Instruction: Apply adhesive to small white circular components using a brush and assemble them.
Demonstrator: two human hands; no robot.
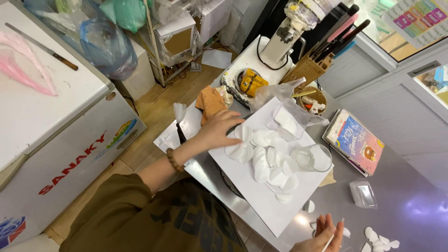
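bright, even indoor light. soft glare patch on the steel counter (415, 205) at its lower right. white sheet (261, 196) beside it nearly blown out. wide-angle bending toward the edges; slight softness throughout.

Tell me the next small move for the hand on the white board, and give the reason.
Probably pick one white petal piece from the pile: the left hand already rests at the white board edge touching the pieces, while the right hand holds a thin white stick ready.

Shop kitchen: chest freezer (56, 121), knife block (310, 67).
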